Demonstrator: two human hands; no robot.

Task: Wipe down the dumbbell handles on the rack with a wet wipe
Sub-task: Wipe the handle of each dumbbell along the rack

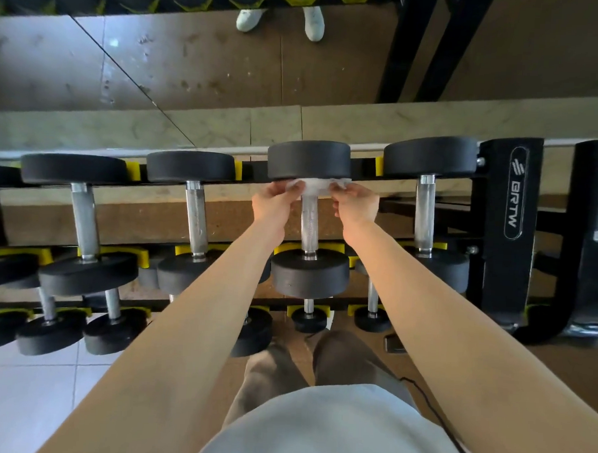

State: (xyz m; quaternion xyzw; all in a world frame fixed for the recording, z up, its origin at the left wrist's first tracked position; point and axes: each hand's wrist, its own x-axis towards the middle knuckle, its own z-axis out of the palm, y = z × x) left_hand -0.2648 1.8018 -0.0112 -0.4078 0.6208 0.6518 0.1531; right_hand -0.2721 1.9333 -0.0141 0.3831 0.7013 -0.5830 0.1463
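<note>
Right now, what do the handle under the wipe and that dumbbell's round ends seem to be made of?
The handle looks like steel: bright silver, fine knurled texture. The round ends are probably rubber or urethane: matte black, no glare.

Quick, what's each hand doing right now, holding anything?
Left hand: fingers pinch the left end of the wet wipe, draped over the dumbbell handle.
Right hand: fingers pinch the wipe's right end.

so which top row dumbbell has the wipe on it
Second dumbbell from the right; only its handle has the wipe, pinched by left hand and right hand.
</note>
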